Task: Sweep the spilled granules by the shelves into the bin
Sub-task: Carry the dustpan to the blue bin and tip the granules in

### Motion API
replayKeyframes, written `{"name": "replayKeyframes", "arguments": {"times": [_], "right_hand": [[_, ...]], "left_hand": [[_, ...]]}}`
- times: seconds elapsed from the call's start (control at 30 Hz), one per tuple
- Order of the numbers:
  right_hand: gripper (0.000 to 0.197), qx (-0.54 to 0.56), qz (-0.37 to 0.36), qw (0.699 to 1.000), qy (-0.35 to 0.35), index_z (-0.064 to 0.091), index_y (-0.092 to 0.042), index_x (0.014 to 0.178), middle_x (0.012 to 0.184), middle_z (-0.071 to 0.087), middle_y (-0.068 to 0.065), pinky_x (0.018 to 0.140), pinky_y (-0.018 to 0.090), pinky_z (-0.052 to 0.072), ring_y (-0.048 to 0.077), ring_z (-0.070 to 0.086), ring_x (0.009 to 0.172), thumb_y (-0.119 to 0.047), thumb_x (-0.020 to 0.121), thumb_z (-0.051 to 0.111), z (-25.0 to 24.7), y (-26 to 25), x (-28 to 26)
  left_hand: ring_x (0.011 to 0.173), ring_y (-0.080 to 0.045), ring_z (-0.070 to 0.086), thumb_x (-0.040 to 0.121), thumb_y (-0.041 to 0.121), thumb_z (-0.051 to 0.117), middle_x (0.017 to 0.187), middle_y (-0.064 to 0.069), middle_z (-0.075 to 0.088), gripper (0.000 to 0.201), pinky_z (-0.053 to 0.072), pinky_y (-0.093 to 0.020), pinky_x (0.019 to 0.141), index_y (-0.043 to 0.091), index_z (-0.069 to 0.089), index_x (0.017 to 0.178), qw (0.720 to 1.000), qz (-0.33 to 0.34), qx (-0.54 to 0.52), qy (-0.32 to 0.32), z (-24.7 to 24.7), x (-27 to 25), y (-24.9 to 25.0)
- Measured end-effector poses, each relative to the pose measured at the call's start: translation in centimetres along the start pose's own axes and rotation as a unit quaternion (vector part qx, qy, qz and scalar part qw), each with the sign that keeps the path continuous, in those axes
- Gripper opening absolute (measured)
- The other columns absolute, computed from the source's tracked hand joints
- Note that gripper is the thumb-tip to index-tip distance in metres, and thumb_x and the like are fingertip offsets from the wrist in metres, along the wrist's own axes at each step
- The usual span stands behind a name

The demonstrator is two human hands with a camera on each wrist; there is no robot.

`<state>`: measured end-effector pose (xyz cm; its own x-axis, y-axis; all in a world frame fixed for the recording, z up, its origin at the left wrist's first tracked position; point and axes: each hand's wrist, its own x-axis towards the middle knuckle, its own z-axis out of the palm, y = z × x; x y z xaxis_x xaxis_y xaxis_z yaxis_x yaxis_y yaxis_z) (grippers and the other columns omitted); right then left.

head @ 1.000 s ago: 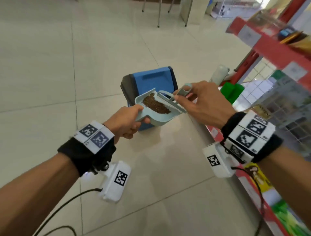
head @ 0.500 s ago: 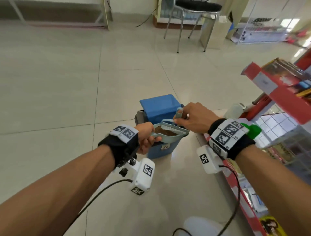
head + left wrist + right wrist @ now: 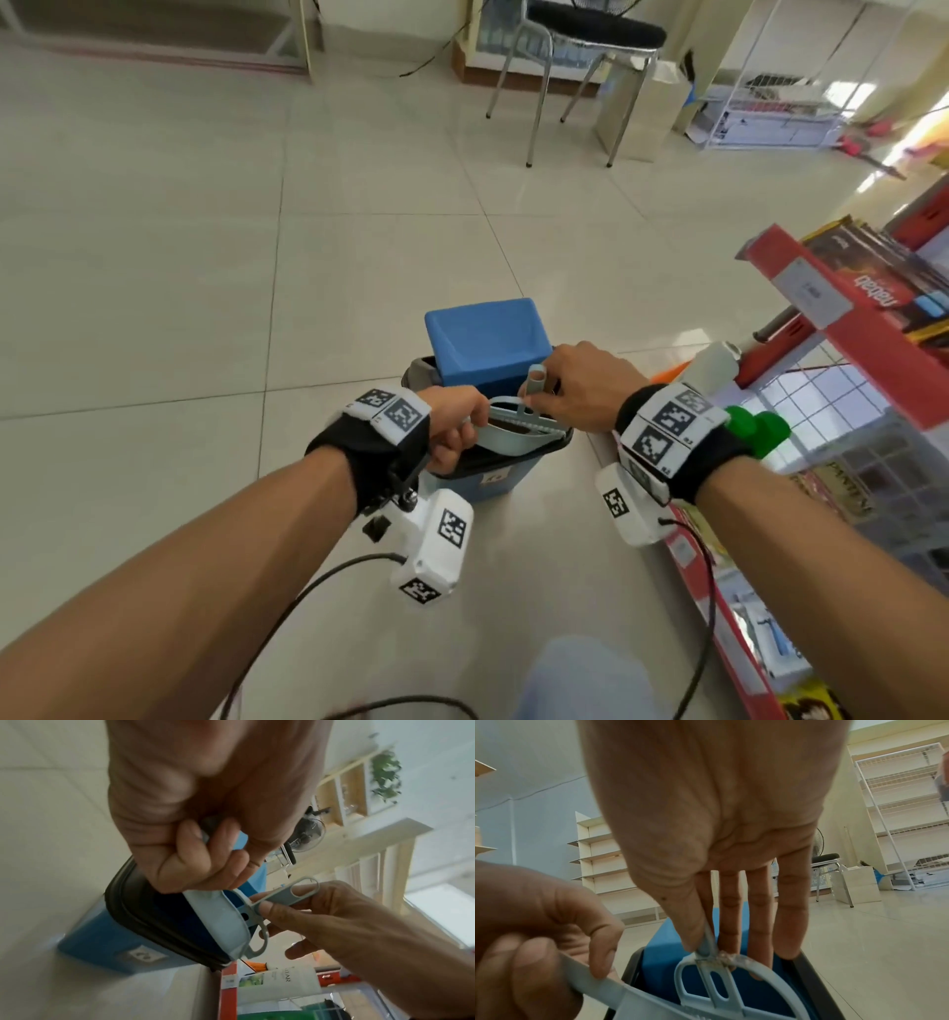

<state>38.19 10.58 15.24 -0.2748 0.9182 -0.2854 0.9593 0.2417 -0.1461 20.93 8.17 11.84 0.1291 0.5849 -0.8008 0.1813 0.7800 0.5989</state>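
Note:
A blue bin (image 3: 482, 488) stands on the floor with its lid (image 3: 482, 339) raised. My left hand (image 3: 452, 426) grips the handle of a pale blue dustpan (image 3: 518, 439), held level over the bin's opening. A strip of brown granules (image 3: 513, 424) shows inside the pan. My right hand (image 3: 580, 385) pinches the handle of a small brush (image 3: 534, 377) between thumb and forefinger, and the brush head rests at the pan's rim. In the left wrist view the dustpan (image 3: 218, 919) hangs above the bin's dark rim (image 3: 133, 914). The right wrist view shows the brush (image 3: 718, 981) over the bin.
Red shelves (image 3: 842, 318) with packaged goods run along the right, close to my right arm. A green item (image 3: 755, 429) and a white bottle (image 3: 714, 365) stand on the low shelf. A metal chair (image 3: 580, 56) and a white wire rack (image 3: 770, 113) stand farther back on the tiled floor.
Both hands carried the loaded dustpan and brush down over the open bin. The pan now sits lower and flatter above the opening, and the bin's lid shows raised behind it.

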Motion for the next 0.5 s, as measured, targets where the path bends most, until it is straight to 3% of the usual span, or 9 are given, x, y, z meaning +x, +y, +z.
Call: {"name": "replayKeyframes", "arguments": {"times": [0.07,0.13,0.2,0.23,0.27,0.33,0.43,0.5], "right_hand": [[0.026,0.005,0.003,1.000,0.009,0.068,-0.019,0.096,0.090,0.067,0.004,0.075,0.041,0.057,0.025,0.065,0.082,-0.042,0.088,0.060,0.0,0.6,0.1],[0.026,0.014,0.004,1.000,0.024,0.066,-0.018,0.094,0.087,0.066,0.005,0.072,0.039,0.056,0.026,0.064,0.079,-0.043,0.088,0.060,0.2,1.3,0.1],[0.027,0.019,0.004,0.999,0.032,0.067,-0.017,0.093,0.085,0.065,0.005,0.065,0.034,0.052,0.026,0.064,0.077,-0.043,0.089,0.060,0.3,1.8,0.0],[0.028,0.021,0.004,0.999,0.036,0.067,-0.018,0.094,0.084,0.065,0.005,0.063,0.032,0.049,0.026,0.064,0.077,-0.044,0.089,0.060,0.4,2.1,-0.1],[0.029,0.024,0.004,0.999,0.041,0.068,-0.017,0.094,0.083,0.065,0.005,0.062,0.031,0.047,0.026,0.063,0.076,-0.044,0.088,0.060,0.4,2.3,-0.2],[0.030,0.035,0.005,0.998,0.057,0.068,-0.015,0.089,0.080,0.064,0.006,0.060,0.031,0.046,0.028,0.062,0.072,-0.045,0.088,0.060,0.4,2.6,-0.4],[0.033,0.042,0.001,0.996,0.079,0.066,-0.013,0.083,0.077,0.064,0.007,0.059,0.032,0.048,0.030,0.062,0.070,-0.045,0.088,0.059,0.0,2.8,-0.4],[0.032,0.038,-0.005,0.996,0.081,0.068,-0.015,0.085,0.080,0.067,0.007,0.066,0.036,0.054,0.030,0.064,0.073,-0.046,0.088,0.058,-0.4,2.9,-0.3]], "left_hand": [[0.025,-0.006,0.033,0.087,0.011,0.050,0.036,0.001,0.046,0.002,0.026,-0.010,0.038,0.010,0.049,0.089,0.998,0.009,0.056,0.040,0.3,0.1,0.4],[0.025,-0.010,0.045,0.088,0.012,0.055,0.036,-0.005,0.056,0.013,0.037,-0.012,0.039,0.004,0.051,0.098,0.990,0.039,0.111,0.077,0.5,0.5,0.8],[0.038,-0.019,0.061,0.085,0.015,0.060,0.052,-0.011,0.069,0.021,0.053,-0.023,0.047,0.001,0.055,0.101,0.978,0.080,0.161,0.107,0.7,0.8,1.1],[0.051,-0.026,0.070,0.082,0.016,0.062,0.064,-0.015,0.074,0.021,0.060,-0.032,0.058,0.000,0.059,0.096,0.967,0.106,0.194,0.129,0.9,1.0,1.3],[0.066,-0.031,0.074,0.081,0.018,0.063,0.076,-0.017,0.076,0.021,0.062,-0.040,0.068,-0.001,0.063,0.089,0.952,0.134,0.228,0.155,0.9,1.2,1.5],[0.081,-0.033,0.075,0.079,0.023,0.065,0.086,-0.019,0.076,0.028,0.062,-0.046,0.076,-0.003,0.067,0.086,0.924,0.176,0.278,0.197,0.9,1.0,2.1],[0.088,-0.034,0.074,0.072,0.031,0.066,0.090,-0.020,0.075,0.039,0.059,-0.051,0.081,-0.003,0.070,0.090,0.905,0.200,0.320,0.198,0.4,0.5,3.3],[0.091,-0.035,0.073,0.071,0.031,0.069,0.090,-0.020,0.075,0.040,0.059,-0.053,0.081,-0.004,0.071,0.091,0.906,0.207,0.320,0.186,0.4,0.2,3.8]]}}
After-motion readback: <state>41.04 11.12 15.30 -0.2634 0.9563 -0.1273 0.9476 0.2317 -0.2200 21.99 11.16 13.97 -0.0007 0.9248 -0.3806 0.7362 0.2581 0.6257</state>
